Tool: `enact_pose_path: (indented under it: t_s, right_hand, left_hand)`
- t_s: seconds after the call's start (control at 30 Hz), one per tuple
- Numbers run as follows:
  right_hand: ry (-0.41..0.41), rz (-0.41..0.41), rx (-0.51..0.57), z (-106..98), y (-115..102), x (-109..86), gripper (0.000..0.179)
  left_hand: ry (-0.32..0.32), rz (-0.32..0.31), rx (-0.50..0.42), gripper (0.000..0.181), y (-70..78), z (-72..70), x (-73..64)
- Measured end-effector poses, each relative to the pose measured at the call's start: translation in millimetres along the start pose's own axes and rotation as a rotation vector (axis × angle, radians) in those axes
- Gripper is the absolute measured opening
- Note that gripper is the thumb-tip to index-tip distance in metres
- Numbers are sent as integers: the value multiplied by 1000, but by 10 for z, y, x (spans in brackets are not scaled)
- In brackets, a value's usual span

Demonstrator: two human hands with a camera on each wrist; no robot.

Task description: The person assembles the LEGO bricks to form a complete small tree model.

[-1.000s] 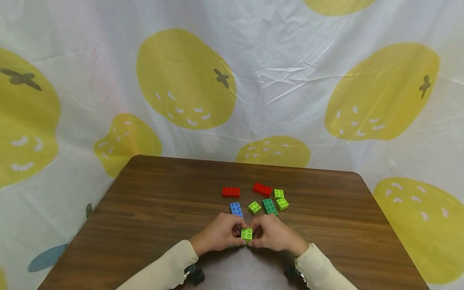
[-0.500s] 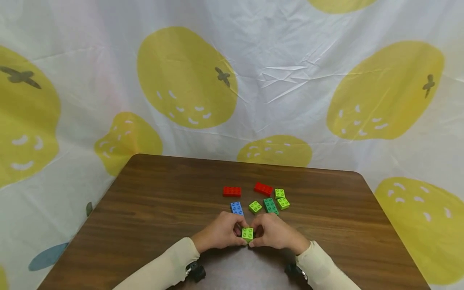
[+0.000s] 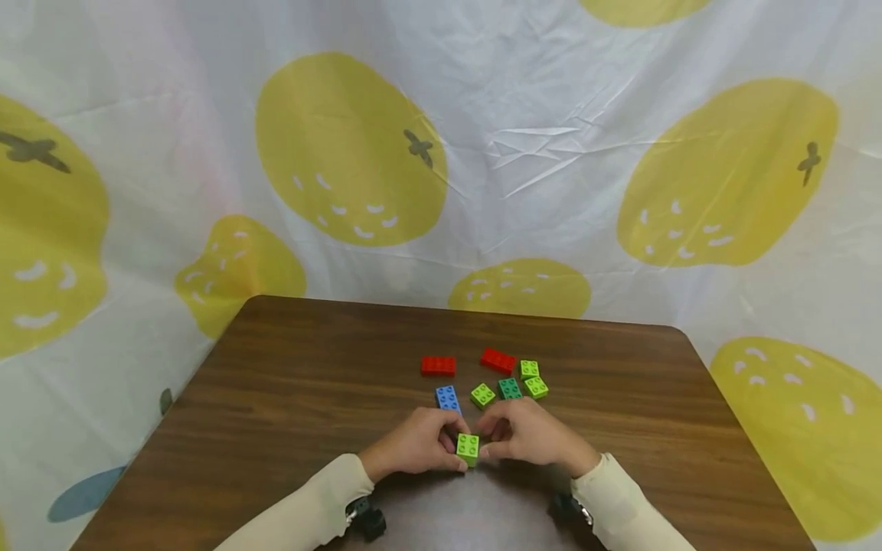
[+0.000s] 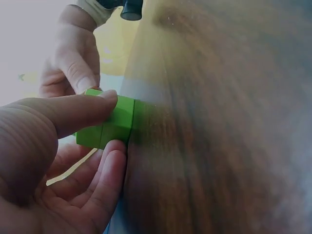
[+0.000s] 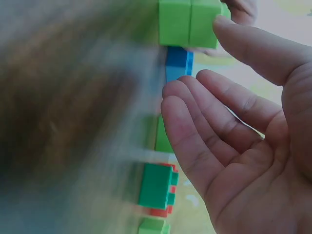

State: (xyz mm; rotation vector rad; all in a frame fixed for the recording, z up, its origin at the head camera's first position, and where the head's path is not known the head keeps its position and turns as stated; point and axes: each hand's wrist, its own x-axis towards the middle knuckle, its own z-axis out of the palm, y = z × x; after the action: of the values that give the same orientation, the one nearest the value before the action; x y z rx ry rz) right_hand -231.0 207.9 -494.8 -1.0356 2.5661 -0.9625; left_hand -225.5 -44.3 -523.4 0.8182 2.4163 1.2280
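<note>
Two lime-green bricks, one stacked on the other [image 3: 467, 450], stand on the table near its front. In the left wrist view, my left hand [image 3: 422, 442] pinches the stack [image 4: 118, 122] between thumb and fingers. My right hand [image 3: 536, 436] is at the stack's right side, its fingers loosely bent and spread from the thumb with nothing between them. The right thumb tip is close beside the stack [image 5: 175, 22] in the right wrist view. Just beyond the left fingers lies a blue brick [image 3: 447, 399], and a dark green brick [image 3: 510, 389] is partly hidden behind the right hand.
Farther back on the brown wooden table [image 3: 331, 360] lie a red brick [image 3: 438, 366] and another red brick [image 3: 498, 360]. Single lime-green bricks sit around the dark green one: a left one [image 3: 482, 396], a back one [image 3: 529, 369] and a right one [image 3: 536, 387]. A fruit-print curtain hangs behind.
My right hand has let go of the lime-green stack and shifted slightly right and up, now covering more of the dark green brick. The left hand keeps its hold.
</note>
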Motion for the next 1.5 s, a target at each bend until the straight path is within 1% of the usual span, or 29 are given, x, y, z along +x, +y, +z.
enact_pose_path:
  t_s: [0.13, 0.3, 0.47, 0.57, 0.77, 1.03, 1.23, 1.33, 1.5]
  right_hand:
    - [34, 11, -10, -82, 11, 3, 34]
    - [68, 20, -28, -125, 61, 25, 32]
    - [121, 26, -35, -139, 131, 70, 28]
    - [162, 51, -42, -160, 167, 98, 26]
    - [228, 86, -43, -220, 196, 135, 25]
    - [248, 90, -37, -214, 216, 178, 26]
    - [272, 84, -32, -226, 225, 172, 27]
    - [284, 107, -27, -251, 255, 151, 27]
    - [320, 149, -48, -290, 347, 100, 27]
  left_hand:
    - [7, 3, -20, 33, -8, -13, -10]
    - [13, 9, -54, 33, -12, -25, -27]
    - [9, 22, -47, 33, -11, -46, -50]
    - [9, 33, -44, 33, -10, -57, -59]
    - [4, 29, -43, 33, -14, -59, -49]
    - [-12, 18, -55, 33, -21, -70, -53]
    - [-17, 18, -54, 33, -31, -59, -52]
    - [-20, 20, -64, 33, -34, -52, -53]
    - [-19, 19, -67, 33, -49, -40, -54]
